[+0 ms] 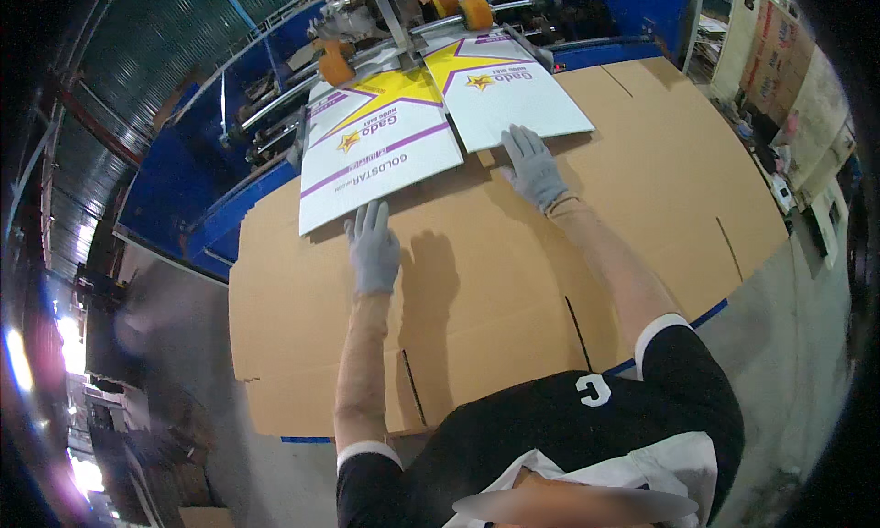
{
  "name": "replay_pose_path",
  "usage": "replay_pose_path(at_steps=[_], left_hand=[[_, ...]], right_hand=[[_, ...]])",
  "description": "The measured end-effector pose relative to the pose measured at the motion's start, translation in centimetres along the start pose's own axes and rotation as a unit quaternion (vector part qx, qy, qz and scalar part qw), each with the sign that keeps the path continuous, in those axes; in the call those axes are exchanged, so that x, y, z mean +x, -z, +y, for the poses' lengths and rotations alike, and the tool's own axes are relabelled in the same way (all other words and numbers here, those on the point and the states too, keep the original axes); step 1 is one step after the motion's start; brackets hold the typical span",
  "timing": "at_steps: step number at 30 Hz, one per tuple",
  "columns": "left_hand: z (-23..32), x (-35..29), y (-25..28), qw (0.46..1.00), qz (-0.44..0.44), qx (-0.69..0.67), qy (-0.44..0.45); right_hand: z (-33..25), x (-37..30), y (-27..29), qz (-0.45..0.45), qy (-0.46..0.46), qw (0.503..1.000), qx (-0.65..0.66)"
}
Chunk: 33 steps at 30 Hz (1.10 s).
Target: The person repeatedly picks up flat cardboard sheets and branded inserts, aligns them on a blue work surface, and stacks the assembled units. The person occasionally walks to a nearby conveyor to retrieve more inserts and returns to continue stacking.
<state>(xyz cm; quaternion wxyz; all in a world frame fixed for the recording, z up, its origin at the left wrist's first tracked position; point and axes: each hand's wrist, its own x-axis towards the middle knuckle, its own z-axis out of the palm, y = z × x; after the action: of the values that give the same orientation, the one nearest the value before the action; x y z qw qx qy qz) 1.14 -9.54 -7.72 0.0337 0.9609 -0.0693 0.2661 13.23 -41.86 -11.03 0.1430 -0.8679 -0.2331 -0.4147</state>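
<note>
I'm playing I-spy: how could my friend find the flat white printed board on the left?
Start at the big blue metal machine. Two flat white printed boards stick out over brown cardboard. The left board has a purple stripe across its near half; the right board has none there.

Desk (306, 439): blue edging visible at the near side; top covered by brown cardboard (293, 326), creased and marked by several dark slits. Over the cardboard's far part, two white, yellow and purple printed panels (509, 111) sit side by side, near edges casting shadows on it.
</note>
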Motion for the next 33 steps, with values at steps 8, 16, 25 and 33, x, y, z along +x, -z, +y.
replay_pose_path(at_steps=[8,16,25,33], left_hand=[[-10.4,-23.2,7.9,0.858,0.09,0.092,0.498],[-12.5,-29.0,8.0,0.714,0.104,0.131,0.68],[-16.7,-34.3,12.8,0.499,0.491,-0.452,0.553],[-10.0,-29.1,14.5,0.526,0.324,-0.622,0.48]], right_hand=[[-2.2,-7.5,5.7,-0.116,-0.044,0.99,0.069],[-4.9,-9.0,9.9,-0.145,-0.093,0.979,0.105],[-5.0,-8.4,9.6,-0.118,-0.098,0.982,0.111],[-4.7,-7.3,10.5,-0.039,-0.094,0.978,0.184]])
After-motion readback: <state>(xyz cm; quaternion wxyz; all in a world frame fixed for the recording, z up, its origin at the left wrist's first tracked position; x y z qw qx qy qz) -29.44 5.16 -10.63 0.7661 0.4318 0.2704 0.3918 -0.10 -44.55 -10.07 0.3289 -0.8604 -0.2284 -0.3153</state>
